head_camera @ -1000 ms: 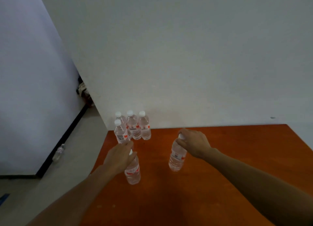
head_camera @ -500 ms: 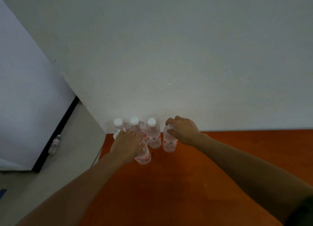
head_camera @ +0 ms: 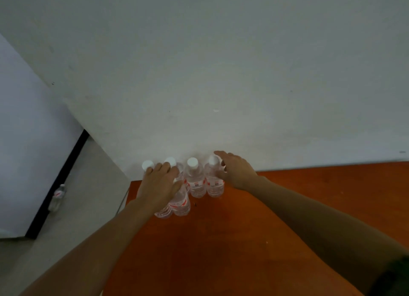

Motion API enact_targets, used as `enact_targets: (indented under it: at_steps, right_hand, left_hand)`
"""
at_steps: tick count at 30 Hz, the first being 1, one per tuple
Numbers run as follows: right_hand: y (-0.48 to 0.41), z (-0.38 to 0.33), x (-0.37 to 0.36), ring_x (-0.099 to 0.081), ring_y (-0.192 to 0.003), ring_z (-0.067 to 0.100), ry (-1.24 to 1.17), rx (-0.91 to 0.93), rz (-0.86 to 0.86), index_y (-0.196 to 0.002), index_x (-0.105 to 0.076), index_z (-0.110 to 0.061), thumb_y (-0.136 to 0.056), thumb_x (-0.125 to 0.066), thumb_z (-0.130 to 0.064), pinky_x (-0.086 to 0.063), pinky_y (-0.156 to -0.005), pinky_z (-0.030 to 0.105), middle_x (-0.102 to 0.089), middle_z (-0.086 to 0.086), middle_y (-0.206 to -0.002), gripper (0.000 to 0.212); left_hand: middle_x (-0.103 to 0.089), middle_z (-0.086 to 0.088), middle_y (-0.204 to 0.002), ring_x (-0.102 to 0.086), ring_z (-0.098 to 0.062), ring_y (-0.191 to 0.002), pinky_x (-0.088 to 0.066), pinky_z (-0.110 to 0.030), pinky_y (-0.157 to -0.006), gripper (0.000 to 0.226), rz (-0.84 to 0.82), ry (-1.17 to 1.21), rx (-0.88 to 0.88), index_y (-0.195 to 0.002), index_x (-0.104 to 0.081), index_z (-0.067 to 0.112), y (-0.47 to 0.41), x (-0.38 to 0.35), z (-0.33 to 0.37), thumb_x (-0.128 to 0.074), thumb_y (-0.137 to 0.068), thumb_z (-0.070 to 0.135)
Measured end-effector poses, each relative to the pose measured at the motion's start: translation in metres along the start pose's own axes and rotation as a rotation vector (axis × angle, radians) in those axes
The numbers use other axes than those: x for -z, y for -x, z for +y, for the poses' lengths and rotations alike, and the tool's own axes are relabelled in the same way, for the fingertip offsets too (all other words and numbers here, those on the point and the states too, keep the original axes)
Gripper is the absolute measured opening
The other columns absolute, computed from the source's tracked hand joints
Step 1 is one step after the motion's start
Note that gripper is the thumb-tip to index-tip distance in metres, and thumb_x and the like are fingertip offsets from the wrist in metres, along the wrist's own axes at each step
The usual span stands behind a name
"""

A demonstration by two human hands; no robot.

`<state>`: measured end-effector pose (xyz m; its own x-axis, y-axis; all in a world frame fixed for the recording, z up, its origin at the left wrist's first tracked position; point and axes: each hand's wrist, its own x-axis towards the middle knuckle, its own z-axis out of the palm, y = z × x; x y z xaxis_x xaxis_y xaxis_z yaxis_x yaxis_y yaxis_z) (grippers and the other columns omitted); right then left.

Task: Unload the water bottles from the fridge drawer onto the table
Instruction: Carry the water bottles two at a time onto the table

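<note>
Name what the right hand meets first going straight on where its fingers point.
The rightmost bottle, which the right hand touches with its thumb; beyond it stands the white wall, depth unclear.

Probably six water bottles [head_camera: 195, 182] on the table [head_camera: 287, 207] (one floor bottle [head_camera: 58, 195]); left hand [head_camera: 158, 185], right hand [head_camera: 235, 171].
</note>
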<state>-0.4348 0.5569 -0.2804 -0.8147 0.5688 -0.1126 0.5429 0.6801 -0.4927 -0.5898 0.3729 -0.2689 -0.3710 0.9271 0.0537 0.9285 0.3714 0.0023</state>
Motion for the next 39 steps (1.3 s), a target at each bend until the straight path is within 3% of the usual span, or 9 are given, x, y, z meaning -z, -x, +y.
enact_targets:
  at_steps: [4, 7, 12, 15, 18, 26, 30, 33, 39]
  right_hand:
    - [0.042, 0.002, 0.008, -0.06, -0.108, 0.024, -0.027, -0.123, 0.001, -0.145, -0.033, -0.023, -0.09, -0.065, -0.034, -0.051, -0.093, 0.039, -0.059, 0.008, -0.128, 0.065]
    - [0.092, 0.005, 0.016, -0.06, -0.108, 0.023, -0.022, -0.211, 0.022, -0.146, -0.035, -0.024, -0.09, -0.065, -0.036, -0.053, -0.091, 0.039, -0.057, 0.006, -0.131, 0.064]
    - [0.201, 0.018, 0.029, -0.061, -0.097, 0.025, 0.001, -0.319, 0.075, -0.147, -0.033, -0.023, -0.094, -0.059, -0.038, -0.051, -0.073, 0.036, -0.059, 0.007, -0.125, 0.061]
    - [0.267, 0.033, 0.038, -0.06, -0.101, 0.025, 0.012, -0.423, 0.088, -0.145, -0.037, -0.023, -0.094, -0.058, -0.039, -0.052, -0.078, 0.036, -0.057, 0.007, -0.128, 0.057]
    - [0.347, 0.047, 0.051, -0.063, -0.094, 0.021, 0.017, -0.571, 0.122, -0.143, -0.042, -0.022, -0.095, -0.058, -0.038, -0.054, -0.076, 0.033, -0.057, 0.004, -0.131, 0.053]
    - [0.563, 0.081, 0.083, -0.061, -0.096, 0.013, -0.027, -0.947, 0.374, -0.128, -0.056, -0.025, -0.091, -0.063, -0.039, -0.055, -0.083, 0.03, -0.063, -0.001, -0.117, 0.04]
    - [0.683, 0.098, 0.088, -0.062, -0.104, 0.016, -0.06, -1.108, 0.455, -0.13, -0.056, -0.023, -0.092, -0.061, -0.038, -0.05, -0.085, 0.028, -0.063, -0.001, -0.122, 0.041]
    - [0.785, 0.121, 0.086, -0.062, -0.103, 0.015, -0.07, -1.209, 0.497, -0.129, -0.056, -0.026, -0.09, -0.062, -0.043, -0.049, -0.082, 0.03, -0.065, -0.003, -0.121, 0.043]
    - [0.977, 0.168, 0.076, -0.062, -0.099, 0.017, -0.147, -1.43, 0.586, -0.127, -0.057, -0.027, -0.087, -0.063, -0.047, -0.052, -0.085, 0.036, -0.065, 0.0, -0.118, 0.045]
  left_hand:
    - [-0.056, -0.005, -0.105, -0.053, -0.024, -0.098, -0.043, -0.04, -0.086, 0.024, 0.103, 0.043, -0.08, -0.108, -0.06, 0.013, 0.012, 0.023, 0.018, -0.051, -0.093, 0.03]
    - [-0.056, -0.001, -0.113, -0.052, -0.02, -0.105, -0.043, -0.036, -0.09, 0.024, 0.072, 0.122, -0.163, -0.112, -0.057, 0.017, 0.027, 0.032, 0.044, -0.045, -0.097, 0.031]
    - [-0.063, -0.002, -0.109, -0.06, -0.022, -0.094, -0.049, -0.034, -0.076, 0.025, -0.018, 0.178, -0.368, -0.107, -0.06, 0.018, 0.056, 0.036, 0.11, -0.043, -0.097, 0.035]
    - [-0.06, -0.003, -0.102, -0.06, -0.023, -0.094, -0.049, -0.037, -0.077, 0.022, -0.079, 0.114, -0.486, -0.102, -0.056, 0.018, 0.075, 0.037, 0.159, -0.043, -0.095, 0.036]
    - [-0.06, -0.005, -0.105, -0.06, -0.027, -0.097, -0.048, -0.038, -0.078, 0.022, -0.146, 0.075, -0.656, -0.104, -0.054, 0.019, 0.1, 0.045, 0.224, -0.043, -0.095, 0.036]
    - [-0.061, -0.007, -0.108, -0.06, -0.027, -0.096, -0.049, -0.038, -0.078, 0.025, -0.126, 0.063, -1.052, -0.107, -0.056, 0.018, 0.16, 0.082, 0.417, -0.044, -0.096, 0.036]
    - [-0.061, -0.001, -0.099, -0.06, -0.017, -0.086, -0.053, -0.034, -0.078, 0.02, -0.158, 0.102, -1.21, -0.103, -0.057, 0.02, 0.212, 0.091, 0.527, -0.047, -0.095, 0.036]
    - [-0.059, 0.005, -0.088, -0.057, -0.007, -0.074, -0.052, -0.023, -0.07, 0.012, -0.194, 0.157, -1.288, -0.094, -0.057, 0.023, 0.264, 0.092, 0.616, -0.052, -0.094, 0.034]
    - [-0.064, 0.001, -0.103, -0.059, -0.015, -0.09, -0.052, -0.035, -0.085, 0.024, -0.216, 0.19, -1.465, -0.108, -0.059, 0.022, 0.38, 0.076, 0.773, -0.048, -0.095, 0.039]
